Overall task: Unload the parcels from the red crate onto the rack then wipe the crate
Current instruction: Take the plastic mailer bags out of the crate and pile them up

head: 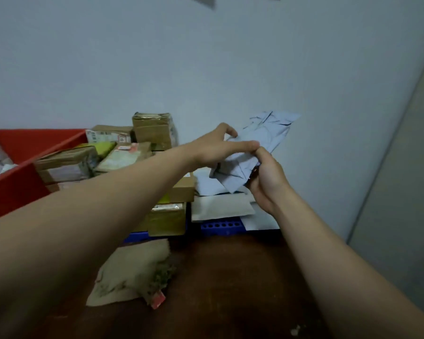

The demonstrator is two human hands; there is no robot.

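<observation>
A crumpled grey plastic mailer parcel (262, 140) is held up in front of the wall, above the stacked parcels. My left hand (216, 149) grips its upper left part, thumb behind and forefinger across the front. My right hand (267, 182) holds its lower edge from below with curled fingers. The red crate (15, 187) stands at the left, only its near corner and inner wall showing. Brown cardboard boxes (152, 129) and flat white mailers (220, 209) are piled on the blue rack (220, 227) below my hands.
A dirty beige bag (132, 270) with a red tag lies on the dark brown floor in front of the rack. A pale wall rises behind the pile, and a grey panel stands at the far right.
</observation>
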